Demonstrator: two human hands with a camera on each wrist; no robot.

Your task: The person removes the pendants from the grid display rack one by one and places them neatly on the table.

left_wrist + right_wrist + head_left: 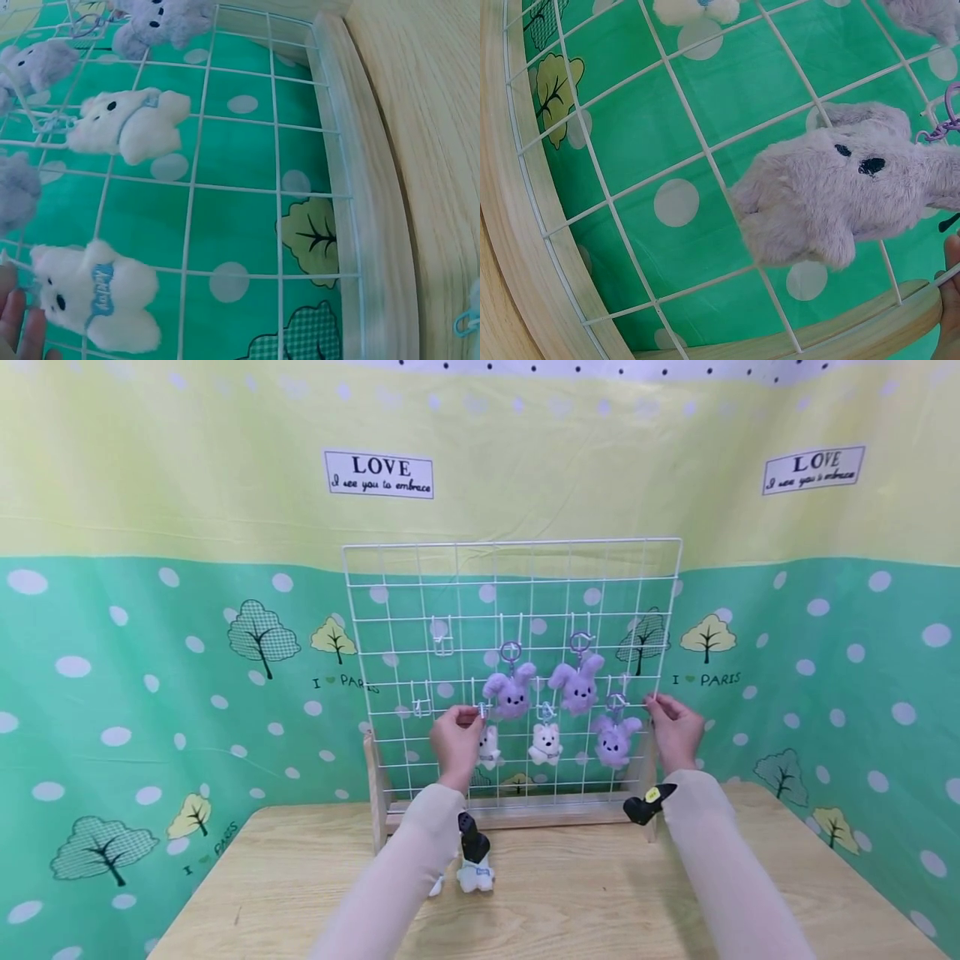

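A white wire grid rack [512, 542] stands upright in a wooden base. In the head view my left hand [456, 745] pinches the ring end of a white plush bear keychain [124, 300] against a hook on the rack; the fingers partly cover the bear there. The right hand [677, 732] grips the rack's right edge wire between thumb and fingers. Beside that hand hangs a purple plush bunny keychain [615, 746], seen close in the right wrist view. Another white bear [545, 745] and two more purple bunnies, one left [513, 697] and one right [579, 687], hang nearby.
Two more wire hooks, an upper [444, 645] and a lower [422, 706], are on the rack's left side. A white plush keychain [476, 878] lies on the wooden table [570, 893] near my left forearm, another partly behind the sleeve. A patterned curtain [165, 635] surrounds the table.
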